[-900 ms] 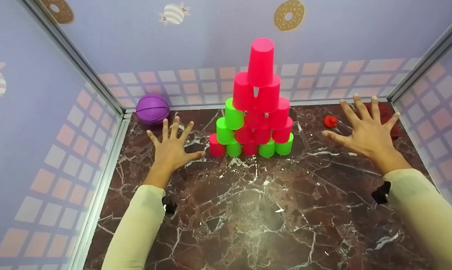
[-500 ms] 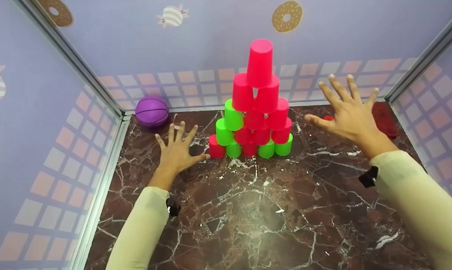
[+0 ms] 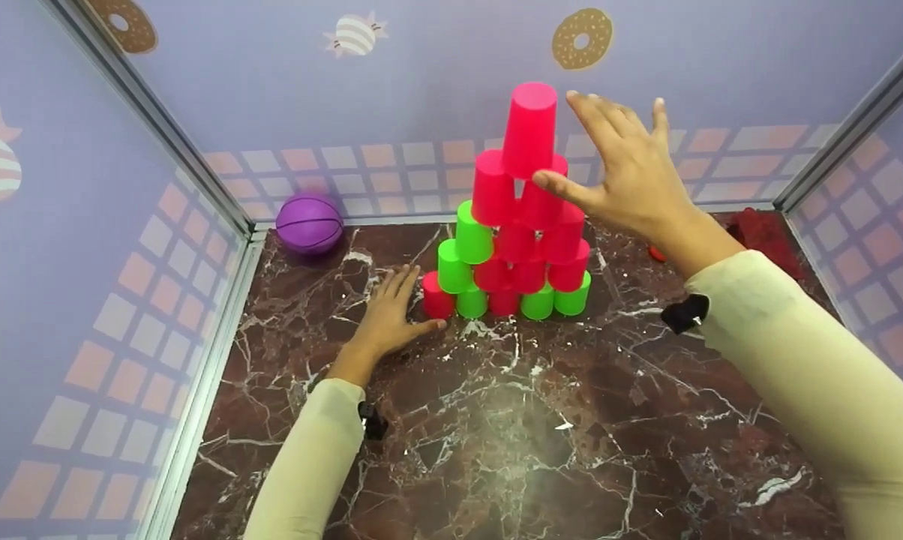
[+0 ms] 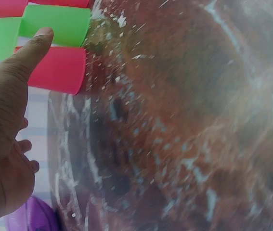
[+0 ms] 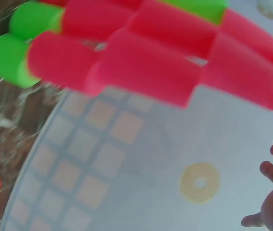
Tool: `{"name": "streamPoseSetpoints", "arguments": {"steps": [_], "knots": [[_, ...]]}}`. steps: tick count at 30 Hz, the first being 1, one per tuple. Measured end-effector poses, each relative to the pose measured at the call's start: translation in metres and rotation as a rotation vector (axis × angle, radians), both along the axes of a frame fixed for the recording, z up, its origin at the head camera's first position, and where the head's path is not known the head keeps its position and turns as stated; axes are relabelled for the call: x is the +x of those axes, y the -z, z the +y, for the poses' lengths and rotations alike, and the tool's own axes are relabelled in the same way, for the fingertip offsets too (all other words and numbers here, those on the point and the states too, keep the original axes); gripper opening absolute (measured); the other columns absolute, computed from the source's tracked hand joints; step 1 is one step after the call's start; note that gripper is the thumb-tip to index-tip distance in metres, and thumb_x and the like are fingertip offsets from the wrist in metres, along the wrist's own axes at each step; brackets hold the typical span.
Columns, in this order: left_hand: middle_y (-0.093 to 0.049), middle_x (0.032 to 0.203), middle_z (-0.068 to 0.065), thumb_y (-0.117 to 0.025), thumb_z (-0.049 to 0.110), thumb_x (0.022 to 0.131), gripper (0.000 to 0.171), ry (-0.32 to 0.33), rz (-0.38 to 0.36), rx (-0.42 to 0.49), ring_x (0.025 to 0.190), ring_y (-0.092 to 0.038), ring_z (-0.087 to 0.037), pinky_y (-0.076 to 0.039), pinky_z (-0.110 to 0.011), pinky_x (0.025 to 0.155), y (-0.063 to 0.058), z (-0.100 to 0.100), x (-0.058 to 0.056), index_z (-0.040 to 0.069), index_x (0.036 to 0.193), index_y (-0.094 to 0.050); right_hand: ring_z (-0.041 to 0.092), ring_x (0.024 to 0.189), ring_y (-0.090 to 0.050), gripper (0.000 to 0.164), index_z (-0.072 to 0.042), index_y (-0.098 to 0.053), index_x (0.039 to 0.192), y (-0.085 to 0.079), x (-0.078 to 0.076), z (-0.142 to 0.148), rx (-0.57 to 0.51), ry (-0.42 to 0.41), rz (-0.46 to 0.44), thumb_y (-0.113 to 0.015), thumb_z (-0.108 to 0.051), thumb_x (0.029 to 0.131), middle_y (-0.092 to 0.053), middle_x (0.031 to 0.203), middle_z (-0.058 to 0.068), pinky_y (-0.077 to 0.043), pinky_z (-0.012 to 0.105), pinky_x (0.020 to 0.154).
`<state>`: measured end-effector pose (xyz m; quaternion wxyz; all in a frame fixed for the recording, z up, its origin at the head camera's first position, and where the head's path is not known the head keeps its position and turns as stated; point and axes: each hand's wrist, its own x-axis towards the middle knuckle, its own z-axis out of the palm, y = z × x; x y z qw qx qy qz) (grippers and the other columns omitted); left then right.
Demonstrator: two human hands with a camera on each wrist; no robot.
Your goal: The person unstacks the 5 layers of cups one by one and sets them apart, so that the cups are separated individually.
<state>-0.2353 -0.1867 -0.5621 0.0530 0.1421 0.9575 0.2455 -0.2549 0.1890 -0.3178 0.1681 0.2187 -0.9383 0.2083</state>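
Observation:
A pyramid of upside-down pink-red and green cups stands on the floor near the back wall, one pink-red cup (image 3: 531, 135) at its top. My right hand (image 3: 631, 169) is raised just right of this top cup, fingers extended and thumb apart, overlapping the row below in the head view. Beside the lower left corner cup (image 3: 437, 295), my left hand (image 3: 388, 319) is low with fingers spread and thumb pointing right. In the left wrist view its thumb (image 4: 37, 45) overlaps a green cup (image 4: 64, 21). Neither hand holds anything.
A purple ball (image 3: 309, 224) lies in the back left corner. At the back right are a small red object (image 3: 656, 253), partly behind the right forearm, and a dark red block-like thing (image 3: 770, 240). Patterned walls (image 3: 136, 300) enclose the marbled floor (image 3: 511, 450).
My right hand has moved left and up from the right side to the top cup. My left hand has shifted right and down toward the bottom row. The cups keep their places.

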Motion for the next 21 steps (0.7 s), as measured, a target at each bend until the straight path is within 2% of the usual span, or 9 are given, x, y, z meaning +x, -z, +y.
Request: {"name": "streamPoseSetpoints", "arguments": {"steps": [4,8,11,13,18,21], "knots": [[-0.028,0.181,-0.024,-0.085,0.057,0.093,0.113,-0.044,-0.026,0.116,0.169,-0.024,-0.049,-0.022,-0.07,0.135,0.01,0.009,-0.003,0.011,0.177,-0.023,0.033,0.161,-0.045,0.099,-0.017,-0.033,0.174,-0.012,0.001,-0.014,-0.135,-0.003,-0.029,-0.067,-0.073,0.1,-0.052,0.169,0.013,0.001,0.064,0.14],[-0.035,0.179,-0.023,-0.086,0.053,0.094,0.107,-0.085,-0.025,0.206,0.166,-0.033,-0.047,-0.027,-0.066,0.135,0.015,0.016,-0.006,0.012,0.175,-0.029,0.033,0.149,-0.056,0.093,-0.008,-0.039,0.17,-0.016,0.0,-0.021,-0.24,-0.019,-0.014,-0.078,-0.056,0.101,-0.062,0.156,0.015,-0.022,0.058,0.138],[-0.04,0.177,-0.02,-0.087,0.05,0.093,0.104,-0.085,-0.015,0.239,0.165,-0.037,-0.044,-0.029,-0.061,0.136,0.014,0.021,-0.008,0.01,0.173,-0.034,0.032,0.141,-0.063,0.087,-0.006,-0.045,0.166,-0.019,-0.001,-0.024,-0.289,-0.033,0.014,-0.082,-0.049,0.1,-0.068,0.147,0.016,-0.04,0.053,0.128],[-0.044,0.175,-0.019,-0.087,0.048,0.093,0.101,-0.084,-0.014,0.257,0.163,-0.041,-0.042,-0.031,-0.058,0.136,0.013,0.026,-0.01,0.009,0.171,-0.037,0.031,0.135,-0.066,0.082,-0.006,-0.049,0.163,-0.02,-0.001,-0.025,-0.313,-0.04,0.026,-0.083,-0.046,0.1,-0.071,0.141,0.016,-0.047,0.05,0.122],[-0.06,0.163,-0.015,-0.087,0.044,0.094,0.087,-0.084,-0.014,0.308,0.152,-0.057,-0.037,-0.042,-0.052,0.13,0.013,0.036,-0.01,0.01,0.165,-0.05,0.029,0.122,-0.067,0.064,-0.008,-0.063,0.15,-0.023,0.001,-0.027,-0.33,-0.031,0.023,-0.081,-0.045,0.101,-0.076,0.125,0.013,-0.05,0.046,0.109],[-0.068,0.154,-0.013,-0.089,0.04,0.093,0.078,-0.093,-0.012,0.333,0.144,-0.064,-0.034,-0.048,-0.05,0.125,0.013,0.041,-0.01,0.013,0.159,-0.057,0.028,0.119,-0.064,0.059,-0.008,-0.067,0.144,-0.024,0.003,-0.028,-0.332,-0.013,0.006,-0.081,-0.047,0.101,-0.077,0.122,0.012,-0.05,0.044,0.106]]}}
